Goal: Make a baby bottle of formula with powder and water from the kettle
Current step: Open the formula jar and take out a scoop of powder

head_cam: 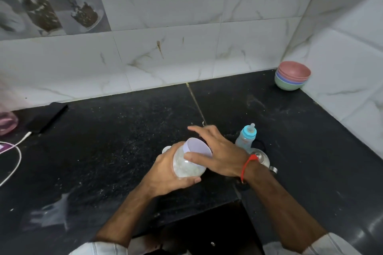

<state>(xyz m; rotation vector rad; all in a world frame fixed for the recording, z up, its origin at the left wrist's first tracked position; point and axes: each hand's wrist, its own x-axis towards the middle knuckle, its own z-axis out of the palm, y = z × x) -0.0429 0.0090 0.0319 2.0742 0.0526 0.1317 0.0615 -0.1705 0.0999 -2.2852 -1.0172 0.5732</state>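
Powder jar (187,167) in left hand (165,173), right hand (221,151) on lid (196,147)

A: Both forearms come in from the bottom edge, bare up to white sleeves (331,244), and they meet at centre.

B: The left hand (165,174) sits low, back of the hand up, its fingers curled round the tilted jar (187,168).

A: The right hand (219,151) is laid over the lid (199,147), fingers straight and spread, pointing away to the left.

B: Its thumb lies flat against the lid's near edge. There's a red thread (246,166) round the right wrist, and that forearm angles in from the right.
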